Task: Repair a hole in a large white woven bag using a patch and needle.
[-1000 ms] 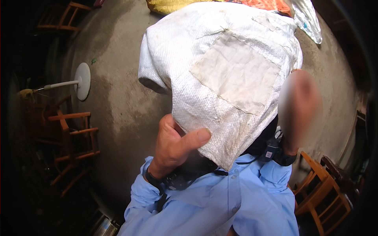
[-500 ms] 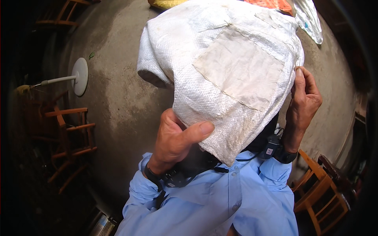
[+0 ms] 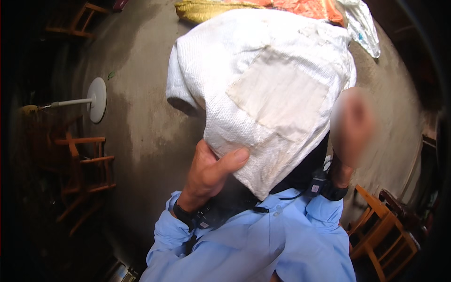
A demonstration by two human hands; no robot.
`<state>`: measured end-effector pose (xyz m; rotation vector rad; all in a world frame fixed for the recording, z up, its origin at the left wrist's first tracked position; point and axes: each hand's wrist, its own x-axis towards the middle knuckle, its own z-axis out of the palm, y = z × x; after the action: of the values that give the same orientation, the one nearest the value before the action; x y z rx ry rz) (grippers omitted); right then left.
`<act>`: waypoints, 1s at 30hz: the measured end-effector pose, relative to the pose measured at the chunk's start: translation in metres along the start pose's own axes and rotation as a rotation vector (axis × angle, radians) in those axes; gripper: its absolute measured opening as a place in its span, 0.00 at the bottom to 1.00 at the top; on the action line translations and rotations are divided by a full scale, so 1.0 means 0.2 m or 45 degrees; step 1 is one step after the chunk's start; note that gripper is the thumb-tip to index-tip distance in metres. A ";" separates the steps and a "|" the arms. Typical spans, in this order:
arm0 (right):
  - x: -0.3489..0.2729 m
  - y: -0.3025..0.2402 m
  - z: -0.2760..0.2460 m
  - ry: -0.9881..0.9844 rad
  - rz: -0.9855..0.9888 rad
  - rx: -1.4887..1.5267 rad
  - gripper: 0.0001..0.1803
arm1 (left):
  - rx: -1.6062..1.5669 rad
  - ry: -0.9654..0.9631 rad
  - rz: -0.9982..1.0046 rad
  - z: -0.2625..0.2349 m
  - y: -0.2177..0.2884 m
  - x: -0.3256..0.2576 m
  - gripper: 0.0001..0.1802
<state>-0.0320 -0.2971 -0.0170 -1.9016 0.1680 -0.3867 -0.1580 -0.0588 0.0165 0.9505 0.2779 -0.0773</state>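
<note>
Against chest | left grip [image 3: 206,176] clamps white woven sack [image 3: 268,94] | right grip [image 3: 350,127] blurred, unclear

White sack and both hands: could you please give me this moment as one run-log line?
left hand: grips lower edge of white sack | right hand: blurred, at sack's right side, grip unclear | floor: concrete

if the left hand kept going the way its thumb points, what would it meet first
The left hand already pinches the white woven sack; further along the thumb's line it would likely meet the sack's lower corner, though depth is unclear.
</note>
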 end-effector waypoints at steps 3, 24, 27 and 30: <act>-0.02 0.01 0.00 0.012 -0.009 0.042 0.11 | -0.044 0.047 0.008 0.01 -0.02 0.06 0.32; -0.11 -0.03 0.08 0.066 -0.016 0.205 0.08 | 0.415 0.244 0.142 0.02 -0.05 0.31 0.22; -0.11 0.00 0.08 0.072 -0.049 0.178 0.09 | 0.599 0.232 0.154 -0.03 -0.08 0.36 0.18; -0.14 0.05 0.06 0.032 -0.040 0.234 0.09 | 0.328 0.331 -0.008 -0.08 -0.10 0.38 0.18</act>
<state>-0.0541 -0.2822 -0.0359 -1.7204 0.1153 -0.4322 -0.0927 -0.0523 -0.0278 1.2180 0.5195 0.0056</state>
